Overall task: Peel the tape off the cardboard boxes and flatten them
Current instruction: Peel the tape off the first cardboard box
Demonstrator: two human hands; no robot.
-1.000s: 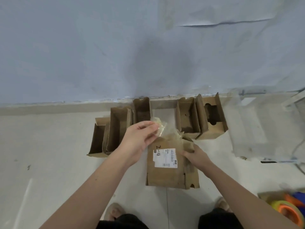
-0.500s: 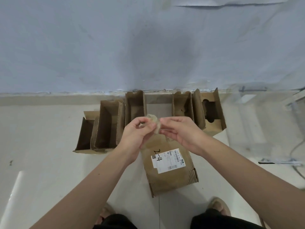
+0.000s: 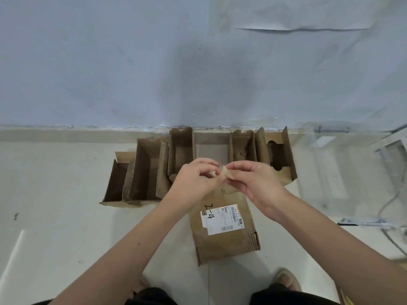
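Observation:
A closed brown cardboard box (image 3: 224,241) with a white label marked "2-4" lies on the floor between my feet. Above its far end, my left hand (image 3: 193,179) and my right hand (image 3: 253,181) meet fingertip to fingertip, both pinching a small crumpled wad of clear tape (image 3: 223,173). The wad is held in the air, apart from the box.
Several open cardboard boxes stand in a row by the wall: two at the left (image 3: 145,172), one behind my left hand (image 3: 181,148), two at the right (image 3: 275,155). A clear plastic container (image 3: 343,172) sits at the right. My feet show at the bottom edge.
My right hand has left the box and come up to join my left hand on the tape, which is now squeezed into a smaller wad. The box lies turned slightly.

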